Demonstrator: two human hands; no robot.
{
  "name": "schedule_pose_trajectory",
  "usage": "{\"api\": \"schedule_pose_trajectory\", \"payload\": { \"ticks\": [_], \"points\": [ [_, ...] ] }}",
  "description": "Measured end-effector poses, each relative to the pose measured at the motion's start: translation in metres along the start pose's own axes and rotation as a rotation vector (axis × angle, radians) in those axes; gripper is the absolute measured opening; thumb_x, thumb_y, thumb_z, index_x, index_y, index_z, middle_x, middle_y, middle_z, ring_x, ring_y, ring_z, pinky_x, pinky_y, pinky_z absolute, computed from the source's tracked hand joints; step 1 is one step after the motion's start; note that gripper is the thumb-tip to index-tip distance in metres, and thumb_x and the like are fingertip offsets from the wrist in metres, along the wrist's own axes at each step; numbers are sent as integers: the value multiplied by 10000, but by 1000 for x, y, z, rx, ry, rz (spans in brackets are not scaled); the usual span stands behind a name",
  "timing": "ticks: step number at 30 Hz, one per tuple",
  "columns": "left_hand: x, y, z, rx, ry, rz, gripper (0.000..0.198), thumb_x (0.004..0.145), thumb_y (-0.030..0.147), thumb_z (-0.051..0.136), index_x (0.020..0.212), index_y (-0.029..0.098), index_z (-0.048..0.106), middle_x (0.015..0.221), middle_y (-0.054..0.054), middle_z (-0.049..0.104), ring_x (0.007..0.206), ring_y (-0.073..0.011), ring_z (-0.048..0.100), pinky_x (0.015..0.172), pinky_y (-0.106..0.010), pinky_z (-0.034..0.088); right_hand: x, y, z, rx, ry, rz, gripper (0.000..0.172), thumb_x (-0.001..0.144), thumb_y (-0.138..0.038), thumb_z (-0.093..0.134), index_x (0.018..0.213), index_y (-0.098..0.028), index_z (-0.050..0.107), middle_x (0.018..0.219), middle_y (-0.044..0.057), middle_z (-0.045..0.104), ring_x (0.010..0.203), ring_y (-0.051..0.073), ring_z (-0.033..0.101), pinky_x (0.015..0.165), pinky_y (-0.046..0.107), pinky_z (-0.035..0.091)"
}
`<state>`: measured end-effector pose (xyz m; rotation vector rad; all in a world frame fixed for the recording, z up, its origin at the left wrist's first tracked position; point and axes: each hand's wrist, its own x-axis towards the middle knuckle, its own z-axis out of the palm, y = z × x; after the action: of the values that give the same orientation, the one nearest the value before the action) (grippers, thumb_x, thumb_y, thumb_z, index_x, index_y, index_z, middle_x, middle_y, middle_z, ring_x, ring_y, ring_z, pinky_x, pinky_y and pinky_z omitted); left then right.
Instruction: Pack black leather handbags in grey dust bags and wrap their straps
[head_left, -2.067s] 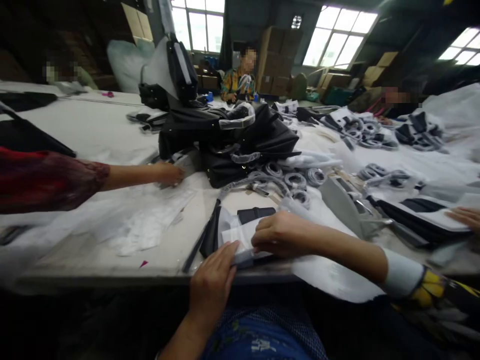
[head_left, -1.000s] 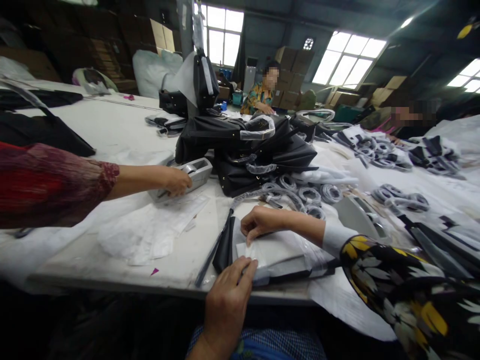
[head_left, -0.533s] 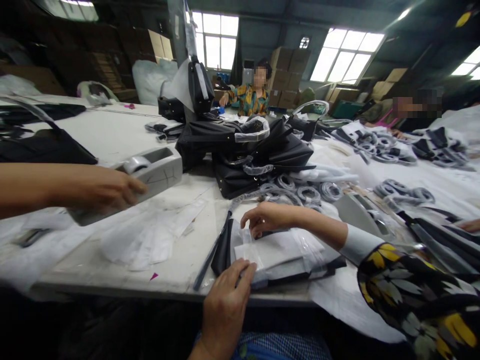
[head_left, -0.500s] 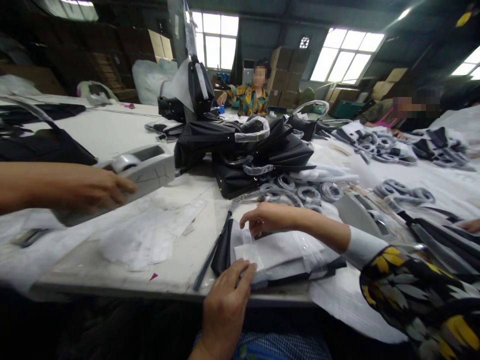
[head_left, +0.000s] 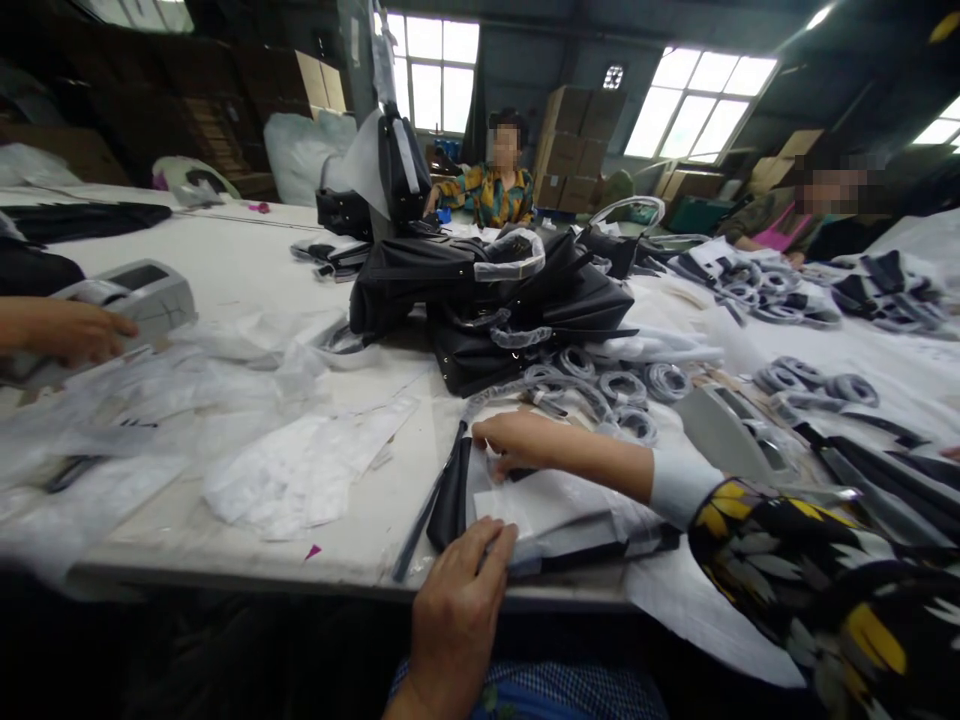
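Observation:
A black handbag lies on its side at the table's near edge, with white paper and clear plastic over it. Its plastic-wrapped handle stretches away behind it. My left hand is closed on the near edge of the bag's wrapping, its fingertips on the paper. From the right, in a floral sleeve, my right hand bends over the bag's far side. Its fingers are curled down against the white wrapping, and the fingertips are partly hidden.
Wrapped black bags are piled beyond, beside coiled wrapped handles. A grey tape dispenser stands at right. Another person's hand holds a second dispenser at far left. Loose plastic sheets lie at left. Co-workers sit across the table.
The other person's hand and tape dispenser have moved left, away from the middle. My right hand has shifted slightly left, its fingers lower on the wrapping. My left hand stays at the bag's near edge.

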<state>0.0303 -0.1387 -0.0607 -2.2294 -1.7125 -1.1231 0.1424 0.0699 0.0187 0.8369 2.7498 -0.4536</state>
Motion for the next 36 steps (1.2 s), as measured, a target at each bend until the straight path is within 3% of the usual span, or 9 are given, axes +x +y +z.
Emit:
{"api": "schedule_pose_trajectory", "payload": {
  "ticks": [3,6,9,12,14,18,22,32,36],
  "points": [
    [1,1,0,-7,15,4,375,956,91,418,1210,229,657,1148,-38,720,1002,-201,704,823,-303,599,14,21,-3,221,-146,1,343,682,-327,857,937,-157,703,824,8,702,741,167,617,638,234,398],
    [0,1,1,-14,24,8,378,953,82,423,1206,230,661,1152,-37,719,1010,-195,701,832,-290,593,9,28,-8,275,-136,3,259,834,-366,714,964,-143,731,871,33,732,795,172,647,711,239,447],
    [-3,0,2,-14,33,7,375,960,90,429,1221,232,658,1158,-39,717,1022,-193,695,857,-290,583,-15,19,-4,336,-88,25,546,913,-470,588,1360,-156,580,1180,95,706,1026,216,654,891,280,460],
    [-5,0,3,-7,28,16,354,970,116,449,1236,228,653,1170,-42,713,1027,-195,692,875,-294,578,-35,6,10,336,-57,86,1041,711,-621,752,1559,-217,305,1431,139,548,1275,329,527,1064,398,382],
    [-5,0,4,6,25,17,348,973,120,451,1236,224,654,1176,-45,712,1032,-195,690,879,-293,576,-37,2,19,343,-38,152,1131,624,-650,797,1557,-226,317,1465,151,509,1324,369,471,1100,442,345],
    [-5,0,4,24,18,6,376,964,90,434,1243,220,649,1182,-46,710,1054,-190,685,898,-289,569,-19,10,29,534,-45,234,933,639,-609,804,1430,-201,529,1277,121,651,1098,289,624,959,340,454],
    [-5,0,6,40,27,7,377,953,76,440,1236,214,649,1179,-45,711,1051,-189,688,893,-292,575,-5,21,35,608,5,224,689,637,-557,824,1209,-192,702,1072,54,701,913,208,636,773,250,461],
    [-7,-4,8,65,24,69,433,918,50,475,1292,220,614,1221,-58,695,1091,-199,676,933,-309,565,-1,19,49,579,242,291,369,849,-495,661,815,-142,766,623,-19,602,594,112,494,564,228,335],
    [-5,-3,2,51,7,88,446,895,42,494,1287,214,616,1237,-67,688,1111,-216,671,943,-336,566,-6,10,39,487,364,322,359,910,-454,605,820,-148,770,683,12,673,638,135,552,600,235,365]
  ]
}}
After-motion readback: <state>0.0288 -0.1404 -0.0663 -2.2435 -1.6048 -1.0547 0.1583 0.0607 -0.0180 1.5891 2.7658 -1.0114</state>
